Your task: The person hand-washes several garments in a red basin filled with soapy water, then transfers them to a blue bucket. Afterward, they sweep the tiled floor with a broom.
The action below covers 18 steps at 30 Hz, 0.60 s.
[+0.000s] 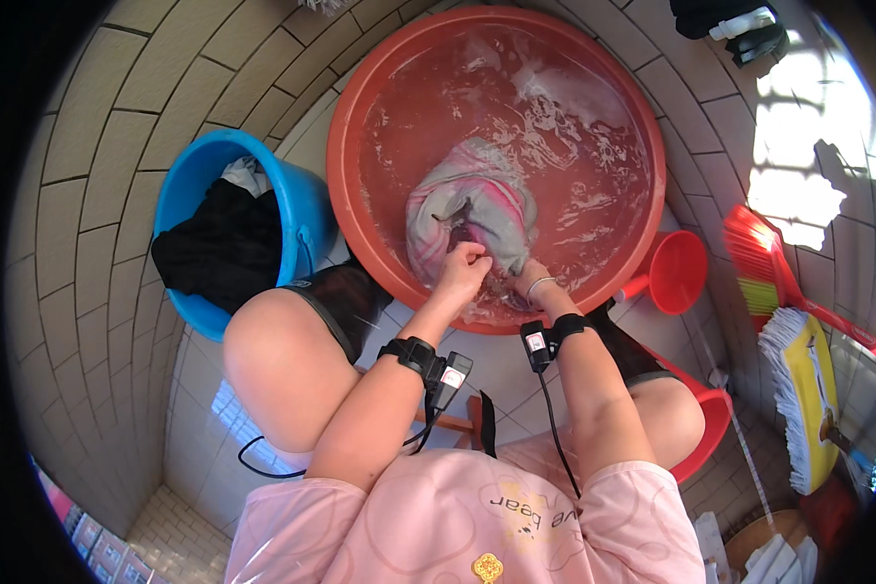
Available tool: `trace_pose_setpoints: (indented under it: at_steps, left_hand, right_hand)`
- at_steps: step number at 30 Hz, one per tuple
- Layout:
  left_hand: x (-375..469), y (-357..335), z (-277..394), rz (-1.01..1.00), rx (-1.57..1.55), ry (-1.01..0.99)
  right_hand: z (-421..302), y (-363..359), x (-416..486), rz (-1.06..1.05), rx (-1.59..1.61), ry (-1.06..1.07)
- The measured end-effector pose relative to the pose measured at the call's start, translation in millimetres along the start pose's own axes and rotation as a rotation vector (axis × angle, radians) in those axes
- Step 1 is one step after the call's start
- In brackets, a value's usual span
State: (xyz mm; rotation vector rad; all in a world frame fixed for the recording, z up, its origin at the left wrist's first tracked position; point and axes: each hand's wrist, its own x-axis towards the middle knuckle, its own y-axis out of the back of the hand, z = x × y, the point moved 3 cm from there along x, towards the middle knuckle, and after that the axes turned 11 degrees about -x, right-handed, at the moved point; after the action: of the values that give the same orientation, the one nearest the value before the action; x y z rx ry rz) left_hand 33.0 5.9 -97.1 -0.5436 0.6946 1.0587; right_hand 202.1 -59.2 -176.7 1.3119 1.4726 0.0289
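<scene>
A large red plastic tub (343, 182) of water stands before me. In its near half lies a wet, bunched grey cloth garment with pink stripes (482, 182). My left hand (467, 270) is at the garment's near edge, thumb and fingertips brought together on what looks like a bit of its fabric. Just to the right, my right hand (531, 281), with a bracelet at the wrist, is closed on the garment's lower right edge, its fingers partly hidden by cloth and water.
A blue bucket (292, 212) holding black and white cloth stands left of the tub. A red dipper (677, 274) is at the right, with a broom (766, 270) and a yellow mop head (810, 401) farther right. Tiled walls surround the tub.
</scene>
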Motion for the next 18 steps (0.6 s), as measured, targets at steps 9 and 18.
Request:
trace_pose_setpoints:
  at_steps: [9, 18]
  left_hand:
    - [-16.7, -39.0, 23.7, -0.258, -0.831, 0.291]
    - [-13.2, -13.4, 19.0, -0.093, -1.084, 0.276]
  right_hand:
    - [-87.2, 74.7, -105.2, 0.291, 0.458, 0.444]
    - [-139.5, 59.6, -111.6, 0.470, 0.654, 0.243]
